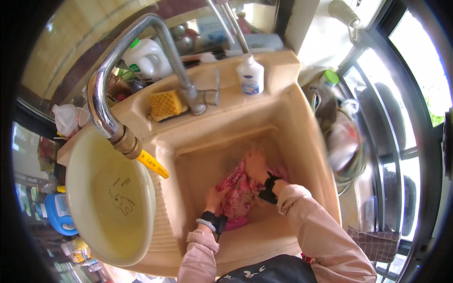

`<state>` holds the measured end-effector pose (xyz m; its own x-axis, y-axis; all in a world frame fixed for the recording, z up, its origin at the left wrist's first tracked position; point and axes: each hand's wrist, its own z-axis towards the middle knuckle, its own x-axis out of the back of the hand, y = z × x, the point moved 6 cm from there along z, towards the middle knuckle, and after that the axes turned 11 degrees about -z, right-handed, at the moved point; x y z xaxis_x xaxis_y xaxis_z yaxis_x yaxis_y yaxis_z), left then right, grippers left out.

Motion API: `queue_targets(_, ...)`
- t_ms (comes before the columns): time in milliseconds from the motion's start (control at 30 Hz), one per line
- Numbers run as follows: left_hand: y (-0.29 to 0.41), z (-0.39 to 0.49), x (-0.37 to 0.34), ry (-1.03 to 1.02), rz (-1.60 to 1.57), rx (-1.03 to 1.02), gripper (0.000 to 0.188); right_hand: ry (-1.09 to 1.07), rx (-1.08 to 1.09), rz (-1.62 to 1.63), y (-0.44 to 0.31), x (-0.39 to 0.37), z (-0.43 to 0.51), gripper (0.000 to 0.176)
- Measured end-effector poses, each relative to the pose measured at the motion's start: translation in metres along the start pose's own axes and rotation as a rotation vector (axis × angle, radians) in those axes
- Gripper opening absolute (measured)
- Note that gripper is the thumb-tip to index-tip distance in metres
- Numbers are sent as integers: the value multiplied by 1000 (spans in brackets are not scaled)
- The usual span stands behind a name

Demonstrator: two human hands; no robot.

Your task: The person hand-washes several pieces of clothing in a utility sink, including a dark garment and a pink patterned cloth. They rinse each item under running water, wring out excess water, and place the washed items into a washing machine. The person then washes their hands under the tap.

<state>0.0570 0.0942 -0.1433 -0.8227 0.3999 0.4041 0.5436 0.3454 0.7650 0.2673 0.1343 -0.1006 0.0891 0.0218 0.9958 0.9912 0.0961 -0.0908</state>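
Observation:
A wet pink floral cloth (238, 198) lies bunched in the basin of a tan laundry sink (226, 261). My left hand (214, 198) grips its left edge, thumb on top and the other fingers partly hidden. Above the cloth's upper right part is my right hand (255, 163), blurred, its fingers hard to make out; whether it grips the fabric I cannot tell. More pink fabric (279, 172) shows beside my right wrist. Both wrists wear black straps, and the left also a pale bangle.
A pale basin with an elephant drawing (150, 212) stands on the left washboard. The metal faucet (101, 102) with a yellow nozzle (153, 163) arches over it. A yellow sponge (165, 103) and a white bottle (250, 76) sit on the back ledge. A blue jug (58, 214) stands far left.

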Motion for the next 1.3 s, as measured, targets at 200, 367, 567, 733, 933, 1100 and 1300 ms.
queue_targets(200, -11, 3, -15, 101, -816, -8, 31, -196, -130, 554, 21, -9, 0, 22)
queue_targets(367, 22, -8, -40, -199, -1487, 247, 33, -61, -107, 590, -18, 46, -3, 19)
queue_targets(567, 59, -27, -58, -298, -1535, 378, 33, 123, -62, 657, -61, 61, -23, 22)
queue_targets(733, 46, -17, -56, -152, -1320, 346, 43, 44, -183, 614, -45, 57, -14, 25)
queue_targets(933, 58, -20, -54, -344, -1400, 333, 41, 9, 52, 533, -58, 44, -34, 23)
queue_targets(1100, 90, -11, 3, 16, -364, -198, 36, -235, -251, 594, 39, 2, 10, 32)
queue_targets(1300, 99, -2, 37, 208, -192, -458, 56, -45, 28, -50, 24, 45, 4, 43)
